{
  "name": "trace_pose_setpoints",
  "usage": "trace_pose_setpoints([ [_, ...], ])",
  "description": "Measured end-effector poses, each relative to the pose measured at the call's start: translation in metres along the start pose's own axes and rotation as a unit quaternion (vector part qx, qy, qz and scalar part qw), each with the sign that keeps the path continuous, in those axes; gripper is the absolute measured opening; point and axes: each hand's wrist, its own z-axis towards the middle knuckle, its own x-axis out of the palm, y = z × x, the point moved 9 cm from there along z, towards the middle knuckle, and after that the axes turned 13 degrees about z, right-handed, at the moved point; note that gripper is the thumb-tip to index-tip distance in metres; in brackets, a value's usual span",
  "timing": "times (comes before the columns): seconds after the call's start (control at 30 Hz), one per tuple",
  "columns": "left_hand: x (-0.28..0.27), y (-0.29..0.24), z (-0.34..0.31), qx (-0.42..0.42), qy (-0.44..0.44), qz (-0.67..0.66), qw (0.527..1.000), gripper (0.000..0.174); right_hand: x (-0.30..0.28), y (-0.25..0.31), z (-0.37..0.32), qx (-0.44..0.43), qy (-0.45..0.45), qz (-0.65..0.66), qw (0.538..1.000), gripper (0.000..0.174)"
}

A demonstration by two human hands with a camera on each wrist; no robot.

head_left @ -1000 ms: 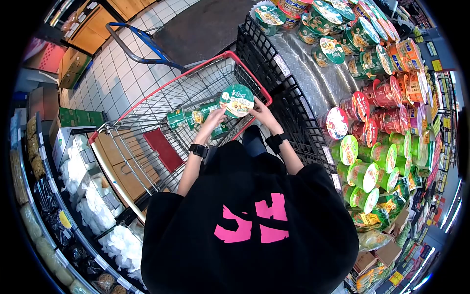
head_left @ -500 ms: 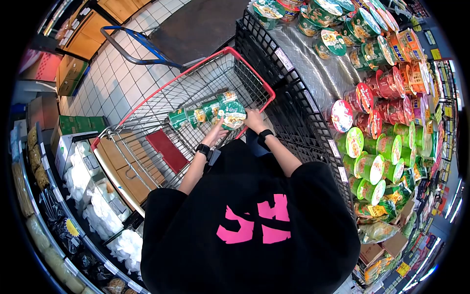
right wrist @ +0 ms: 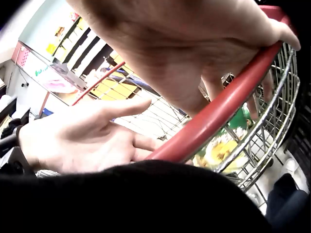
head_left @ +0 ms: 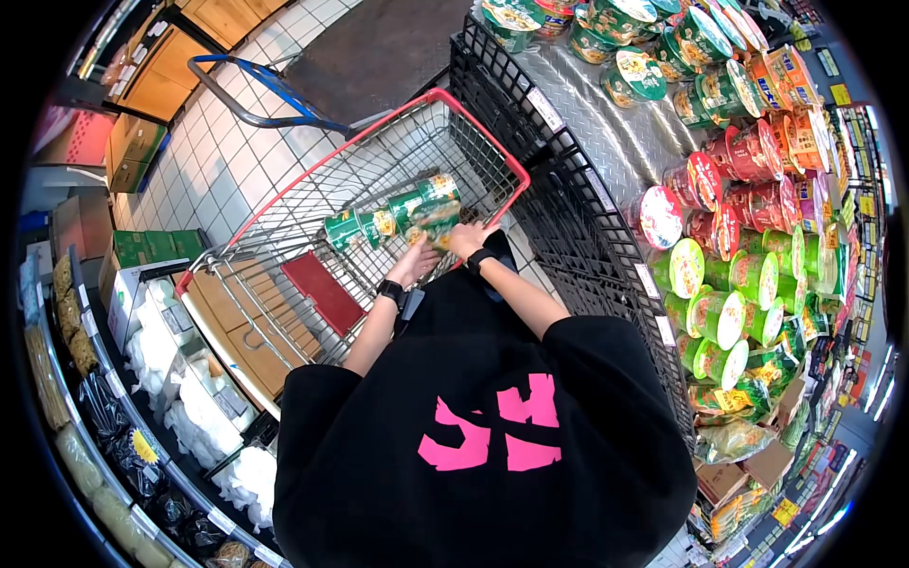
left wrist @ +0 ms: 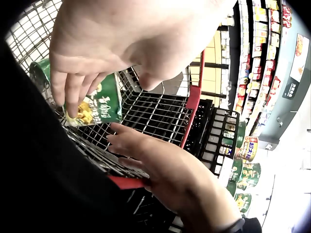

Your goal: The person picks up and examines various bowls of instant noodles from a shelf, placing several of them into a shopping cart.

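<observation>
A green instant noodle cup [left wrist: 99, 104] lies tilted in the shopping cart [head_left: 527, 180]; it is motion-blurred in the head view. Over it is my left hand [left wrist: 126, 39], fingertips against its side and thumb held away. My right hand [head_left: 469, 240] reaches over the cart's red rim [right wrist: 214, 119], its loosely extended fingers right at the cup's edge. In the left wrist view, my right hand [left wrist: 165, 165] has nothing between fingers and thumb. More green noodle cups [head_left: 343, 230] lie in a row beside the hands.
A black crate-like stand [head_left: 592, 218] borders the cart on the right, with stacked red noodle cups [head_left: 655, 220] and green-lidded cups [head_left: 717, 317]. A blue-handled flatbed trolley [head_left: 251, 80] stands beyond the cart. White bags [head_left: 156, 341] and boxes line the left.
Both hands held the noodle cup lid-up over the cart; it went down beside the other cups and tipped. My fingers have loosened from it, and my right hand has moved left.
</observation>
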Motion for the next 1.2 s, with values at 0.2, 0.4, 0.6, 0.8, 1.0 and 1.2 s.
trace_pose_setpoints([
  [0.2, 0.011, -0.010, -0.002, -0.010, -0.029, 0.015, 0.999, 0.077, 0.000, -0.001, -0.008, -0.071, -0.098, -0.035, 0.992, 0.029],
  [0.4, 0.005, -0.017, -0.013, 0.016, -0.056, 0.070, 0.996, 0.060, -0.006, -0.002, -0.014, -0.123, -0.185, -0.011, 0.975, 0.025],
  [0.6, 0.003, -0.039, -0.028, 0.050, -0.087, 0.126, 0.987, 0.057, -0.014, -0.008, -0.024, -0.171, -0.235, 0.007, 0.957, 0.028],
  [0.8, 0.002, -0.062, -0.034, 0.083, -0.124, 0.140, 0.979, 0.047, -0.018, -0.014, -0.037, -0.240, -0.249, 0.049, 0.937, 0.027],
  [1.0, 0.007, -0.080, -0.034, 0.110, -0.141, 0.171, 0.969, 0.045, -0.020, -0.029, -0.046, -0.282, -0.213, 0.108, 0.929, 0.029],
  [1.2, 0.027, -0.088, -0.034, 0.111, -0.122, 0.178, 0.970, 0.042, -0.027, -0.040, -0.060, -0.333, -0.092, 0.272, 0.898, 0.033],
])
